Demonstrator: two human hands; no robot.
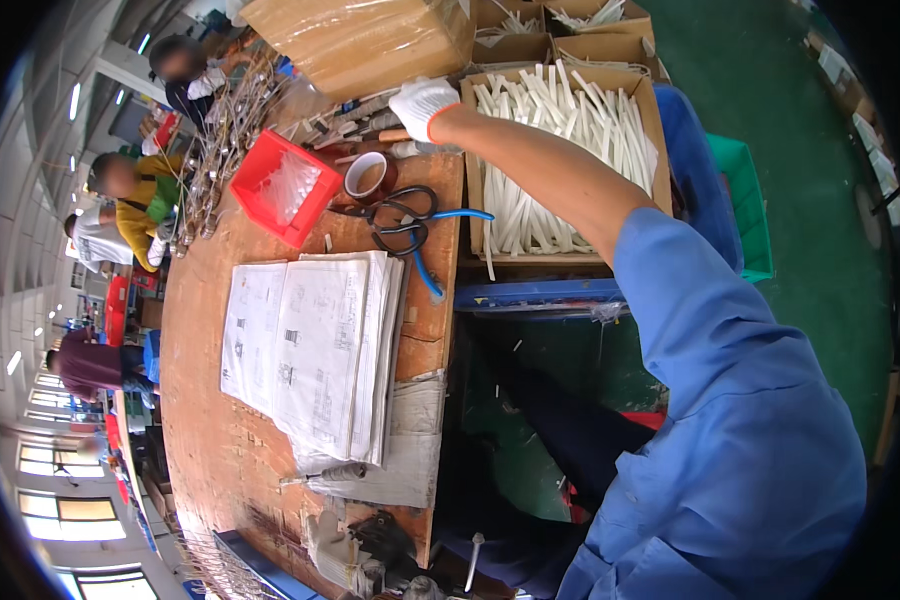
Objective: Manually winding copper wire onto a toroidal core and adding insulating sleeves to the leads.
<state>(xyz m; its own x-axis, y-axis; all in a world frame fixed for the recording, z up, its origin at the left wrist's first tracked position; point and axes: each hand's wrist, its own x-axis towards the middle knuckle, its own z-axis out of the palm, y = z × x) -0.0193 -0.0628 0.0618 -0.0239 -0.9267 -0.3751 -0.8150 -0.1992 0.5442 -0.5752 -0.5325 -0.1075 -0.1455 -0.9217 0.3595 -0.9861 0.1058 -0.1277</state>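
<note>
My right hand, in a white knitted glove with an orange cuff, reaches across to the far edge of the workbench. Its fingers look curled, and what they hold, if anything, is hidden. Right beside the hand lies a brown-handled tool among other hand tools. Under my forearm, a cardboard box holds many white strips or tubes. Nearer on the bench are a roll of brown tape, black-handled scissors and a red bin with clear plastic pieces. My left hand is out of sight.
A stack of drawing sheets lies on the wooden bench. A plastic-wrapped carton stands beyond my hand. Blue and green crates flank the strip box. Several people work at the left, near bundled wires.
</note>
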